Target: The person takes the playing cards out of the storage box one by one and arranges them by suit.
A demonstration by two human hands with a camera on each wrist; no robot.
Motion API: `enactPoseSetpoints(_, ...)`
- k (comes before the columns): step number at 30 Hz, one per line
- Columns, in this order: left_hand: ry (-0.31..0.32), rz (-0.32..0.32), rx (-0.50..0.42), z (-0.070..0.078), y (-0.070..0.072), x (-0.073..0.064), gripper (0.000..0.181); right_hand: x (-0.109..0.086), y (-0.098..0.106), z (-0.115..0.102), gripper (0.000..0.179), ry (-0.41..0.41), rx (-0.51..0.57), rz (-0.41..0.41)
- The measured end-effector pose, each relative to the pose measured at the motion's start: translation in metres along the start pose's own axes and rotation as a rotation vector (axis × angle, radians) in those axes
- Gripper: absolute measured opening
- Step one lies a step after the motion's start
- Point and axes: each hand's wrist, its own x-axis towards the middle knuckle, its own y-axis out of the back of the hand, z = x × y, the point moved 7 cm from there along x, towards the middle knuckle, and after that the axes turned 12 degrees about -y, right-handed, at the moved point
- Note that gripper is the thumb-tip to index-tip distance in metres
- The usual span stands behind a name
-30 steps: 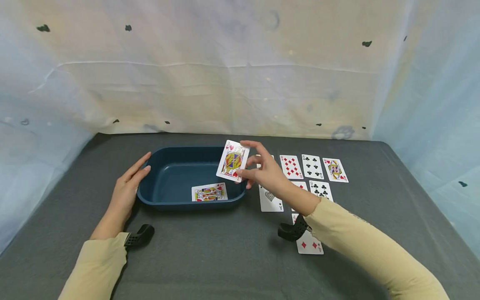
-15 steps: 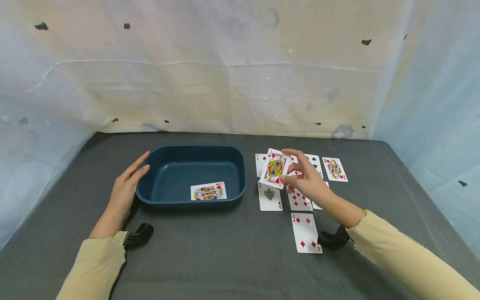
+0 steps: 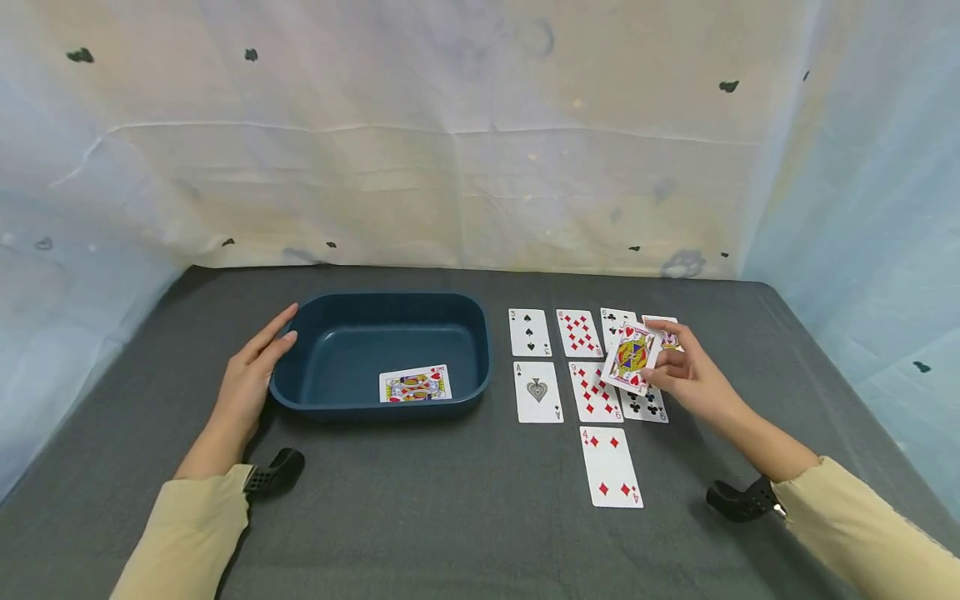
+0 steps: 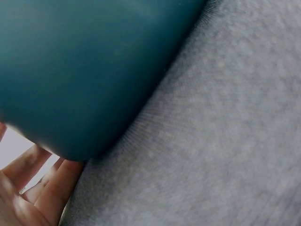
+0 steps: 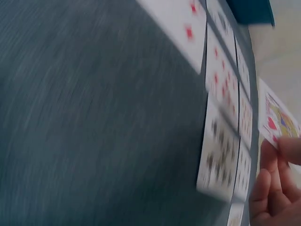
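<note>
Grey cloth bench (image 3: 450,517): carries a dark teal plastic tub (image 3: 480,333) and rows of face-up cards.
Right hand (image 3: 693,379): its grip pinches a jack of hearts card (image 3: 632,357), lifted over the card rows (image 3: 585,367), well right of the tub.
Left hand (image 3: 247,383): fingers straight, resting against the tub's left wall.
Done: one king card (image 3: 416,385) lies in the tub.
Left: the held jack and eight laid-out cards remain outside.
</note>
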Motion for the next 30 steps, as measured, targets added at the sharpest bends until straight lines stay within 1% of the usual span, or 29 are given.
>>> enactPoseSetpoints(4,0.001,-0.004,-0.007,-0.001,0.001,-0.001,0.054,-0.004,0.013,0.016,0.065,0.025,-0.003,-0.053)
enactPoseSetpoints(12,0.003,-0.005,-0.007,0.001,-0.001,-0.002,0.053,-0.013,0.038,0.042,0.06,0.019,-0.029,-0.16)
enactPoseSetpoints(17,-0.007,-0.006,-0.011,0.003,-0.003,-0.001,0.052,-0.018,0.056,0.059,0.059,-0.021,-0.069,-0.204)
enactPoseSetpoints(20,-0.008,-0.007,-0.014,0.003,-0.003,0.0,0.052,-0.019,0.063,0.067,0.059,-0.041,-0.103,-0.232)
enactPoseSetpoints(22,-0.005,-0.008,-0.012,0.002,-0.002,0.001,0.052,-0.018,0.065,0.069,0.058,-0.044,-0.132,-0.247)
enactPoseSetpoints(25,-0.002,-0.005,-0.01,0.0,-0.001,0.001,0.053,-0.013,0.064,0.066,0.056,-0.001,-0.197,-0.259)
enactPoseSetpoints(28,0.001,0.003,-0.009,-0.002,0.0,0.001,0.054,-0.008,0.06,0.06,0.055,0.053,-0.29,-0.244)
enactPoseSetpoints(30,0.001,0.007,-0.01,-0.002,0.001,0.001,0.054,-0.006,0.059,0.058,0.053,0.069,-0.355,-0.222)
